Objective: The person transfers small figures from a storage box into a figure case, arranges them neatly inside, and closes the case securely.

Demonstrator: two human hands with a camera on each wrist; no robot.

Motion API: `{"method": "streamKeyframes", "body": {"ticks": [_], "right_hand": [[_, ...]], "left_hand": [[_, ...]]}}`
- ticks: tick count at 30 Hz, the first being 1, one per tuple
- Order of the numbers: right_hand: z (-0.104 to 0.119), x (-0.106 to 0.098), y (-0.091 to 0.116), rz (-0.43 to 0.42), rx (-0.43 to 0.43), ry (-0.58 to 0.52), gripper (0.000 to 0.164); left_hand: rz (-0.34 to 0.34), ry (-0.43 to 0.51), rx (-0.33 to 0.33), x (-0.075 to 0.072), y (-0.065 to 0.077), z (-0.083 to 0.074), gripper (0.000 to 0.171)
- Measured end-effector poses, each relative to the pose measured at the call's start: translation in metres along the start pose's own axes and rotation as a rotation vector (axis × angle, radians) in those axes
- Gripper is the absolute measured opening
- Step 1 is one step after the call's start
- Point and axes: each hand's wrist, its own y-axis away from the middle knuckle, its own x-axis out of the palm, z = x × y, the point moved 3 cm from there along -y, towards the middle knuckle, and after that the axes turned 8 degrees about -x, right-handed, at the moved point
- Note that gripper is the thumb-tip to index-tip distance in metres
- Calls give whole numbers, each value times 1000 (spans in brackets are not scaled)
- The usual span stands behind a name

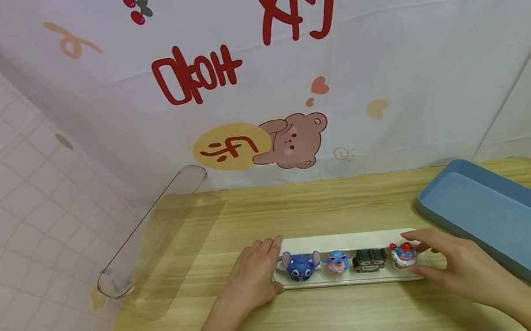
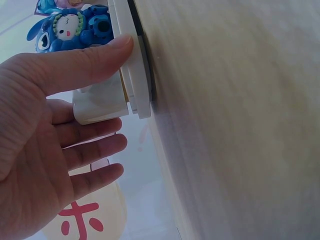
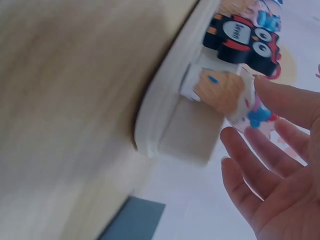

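Note:
A long white display stand (image 1: 348,280) holds a row of several small figurines on the table. At its left end my left hand (image 1: 257,272) grips it, the thumb (image 2: 95,62) pressing the front edge and the fingers behind. A dark blue figurine with big ears (image 1: 300,265) is nearest that hand. My right hand (image 1: 457,259) pinches the rightmost figurine (image 1: 403,255), which has a red cherry top and a waffle-patterned side. Its thumb (image 3: 285,100) is against the figurine; the other fingers spread behind. Between stand a blue-pink figurine (image 1: 337,262) and a dark blocky one (image 1: 370,260).
A blue tray (image 1: 517,223) lies right of my right hand. At the left, a transparent cover (image 1: 168,246) lies on its side by the wall sheet. The printed white sheet (image 1: 412,65) bounds the back of the wooden table (image 1: 355,326).

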Motion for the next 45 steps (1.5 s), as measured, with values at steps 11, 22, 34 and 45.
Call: {"method": "streamKeyframes", "body": {"ticks": [11,22,34,45], "right_hand": [[-11,-19,6,4,85,-10,83],[-29,-18,15,47,210,-21,78],[-42,-6,26,173,403,-138,73],[-50,4,37,317,502,-179,77]], "left_hand": [[-21,-6,15,-1,0,-1,96],[-6,-3,4,-1,-1,-1,97],[-2,-7,2,-2,-2,-2,97],[-4,3,2,-1,0,-1,98]]}}
